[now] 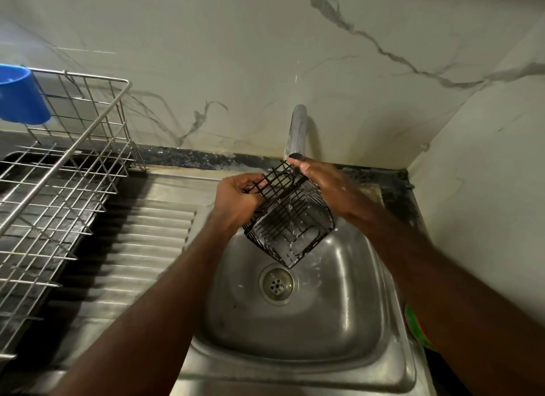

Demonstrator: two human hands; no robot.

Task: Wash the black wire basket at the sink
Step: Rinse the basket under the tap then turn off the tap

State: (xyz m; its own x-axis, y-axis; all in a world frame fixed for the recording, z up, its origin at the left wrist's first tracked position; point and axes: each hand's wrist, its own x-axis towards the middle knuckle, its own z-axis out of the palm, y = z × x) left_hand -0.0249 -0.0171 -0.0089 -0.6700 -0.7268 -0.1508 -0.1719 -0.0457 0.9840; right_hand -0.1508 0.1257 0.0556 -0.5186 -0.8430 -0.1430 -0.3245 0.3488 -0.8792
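The black wire basket (290, 221) hangs tilted over the sink (339, 322), just under the tap (296, 130). The left hand (236, 196) grips its rim wires; the right hand (324, 183) presses flat on its right side. It is probably light, stiff and slippery when wet, so the rim is the best hold.
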